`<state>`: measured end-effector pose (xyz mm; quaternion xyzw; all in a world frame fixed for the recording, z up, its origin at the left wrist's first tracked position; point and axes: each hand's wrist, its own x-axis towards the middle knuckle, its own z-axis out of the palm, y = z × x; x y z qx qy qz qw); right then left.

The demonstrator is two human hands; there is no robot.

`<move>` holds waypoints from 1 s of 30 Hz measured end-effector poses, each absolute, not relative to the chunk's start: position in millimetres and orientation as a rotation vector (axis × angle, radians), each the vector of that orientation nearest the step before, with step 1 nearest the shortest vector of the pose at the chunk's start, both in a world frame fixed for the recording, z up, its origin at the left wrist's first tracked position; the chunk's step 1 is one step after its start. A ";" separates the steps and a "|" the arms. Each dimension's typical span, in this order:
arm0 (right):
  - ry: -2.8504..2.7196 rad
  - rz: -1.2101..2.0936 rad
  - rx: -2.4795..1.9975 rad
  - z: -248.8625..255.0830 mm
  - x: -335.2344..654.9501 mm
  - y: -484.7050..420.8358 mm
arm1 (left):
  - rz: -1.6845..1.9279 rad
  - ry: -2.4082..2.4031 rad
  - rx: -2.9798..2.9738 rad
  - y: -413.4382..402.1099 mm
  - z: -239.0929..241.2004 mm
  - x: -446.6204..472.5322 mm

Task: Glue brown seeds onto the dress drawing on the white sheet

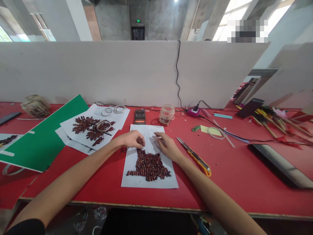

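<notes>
A white sheet of paper (pixel 151 184) with a faint pencil drawing lies before me. Rows of dark red-brown beans (pixel 149 164) cover the lower part of the drawing. My left hand (pixel 134 139) rests on the upper left of the sheet, its fingers curled in a pinch at the top left corner of the bean rows. Whatever is between those fingertips is hidden or too small to name. Over the sheet's right side is my right hand (pixel 168 146), fingers loosely bent and apart, with nothing visible in them.
A utility knife (pixel 194 156) lies right of the sheet. Beyond it stand a glass jar (pixel 167 114) and a phone (pixel 140 117). Bean pictures on paper (pixel 117 125) and a green board (pixel 55 137) lie left. A black tablet (pixel 281 164) is far right.
</notes>
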<state>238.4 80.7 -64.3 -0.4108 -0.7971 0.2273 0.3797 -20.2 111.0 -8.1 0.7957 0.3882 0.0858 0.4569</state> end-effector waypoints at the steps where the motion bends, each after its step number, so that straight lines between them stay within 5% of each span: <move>1: -2.039 0.578 -1.049 -64.1 238.5 80.7 | 0.211 0.965 1.946 112.3 -9.0 -19.7; 30: -2.091 0.539 -1.038 -60.0 237.2 79.2 | 0.201 1.165 2.300 87.0 7.9 -5.8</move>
